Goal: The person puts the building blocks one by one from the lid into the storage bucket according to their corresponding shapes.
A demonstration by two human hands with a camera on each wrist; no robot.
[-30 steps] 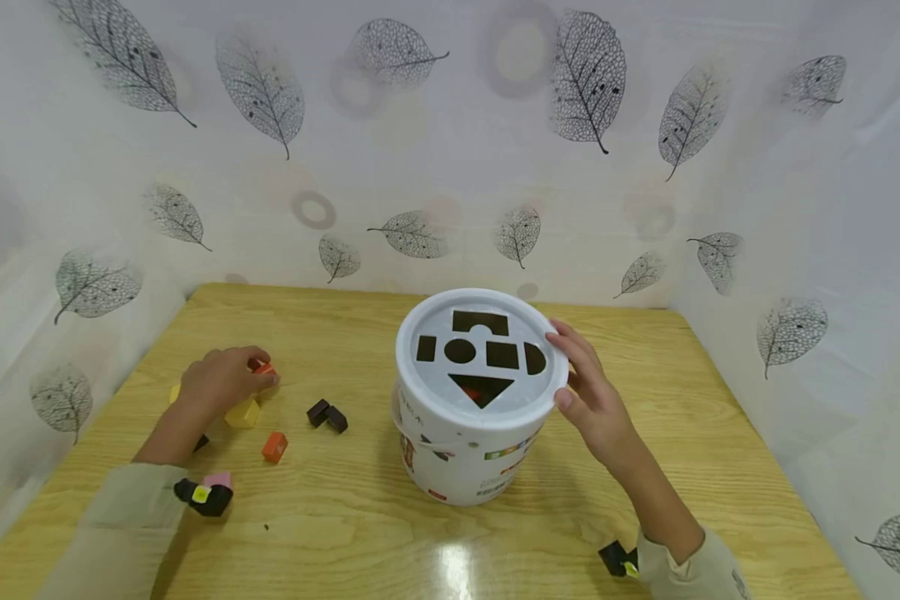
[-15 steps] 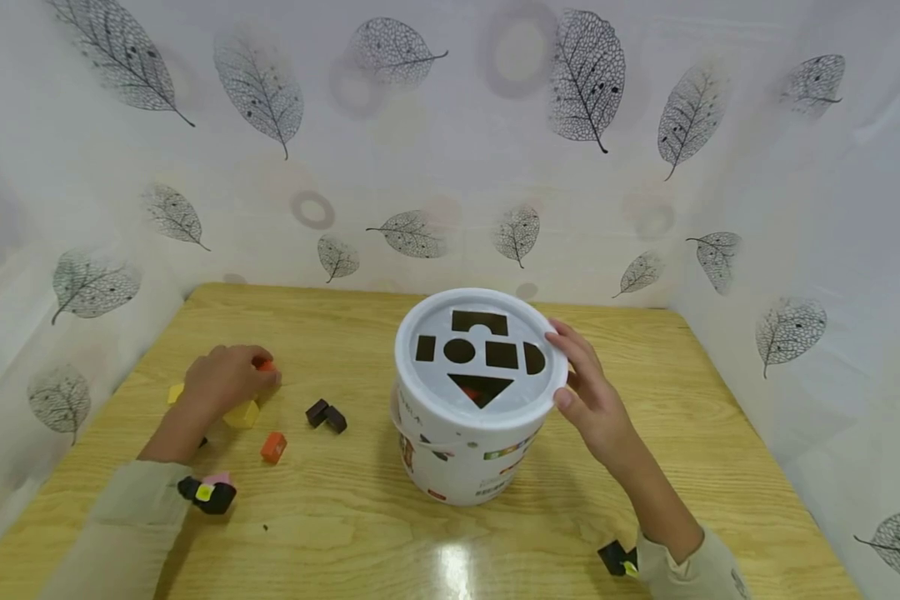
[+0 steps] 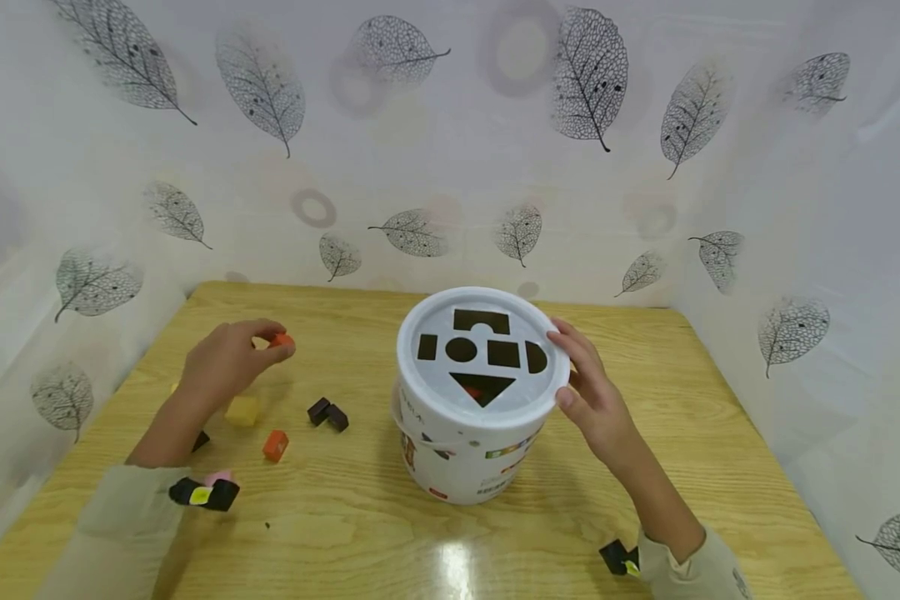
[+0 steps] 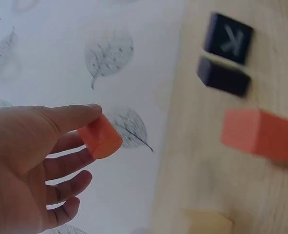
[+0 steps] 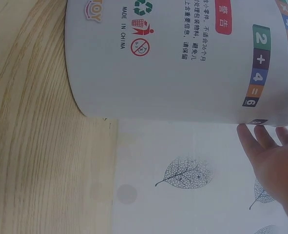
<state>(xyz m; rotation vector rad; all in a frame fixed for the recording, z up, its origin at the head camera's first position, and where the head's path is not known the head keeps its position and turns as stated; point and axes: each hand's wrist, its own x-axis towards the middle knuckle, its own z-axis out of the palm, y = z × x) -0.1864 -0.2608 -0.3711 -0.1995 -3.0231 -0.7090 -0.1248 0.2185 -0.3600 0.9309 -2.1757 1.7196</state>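
With our left hand [image 3: 223, 360] we pinch a small orange cylindrical block [image 4: 103, 138], well left of the round white plastic bucket [image 3: 461, 467] on the wooden table [image 3: 360, 533]. Our right hand [image 3: 600, 412] touches the bucket's rim, fingers relaxed.

Head view: pink block [image 3: 220, 476] partly hidden behind wrist device [image 3: 225, 495]; dark speck [image 3: 267, 525] too small for me. Left wrist view: black block [image 4: 228, 39] blurred, yellow block [image 4: 209, 223] cut off below. Right wrist view: I get bucket [image 5: 158, 87] cropped at top edge.
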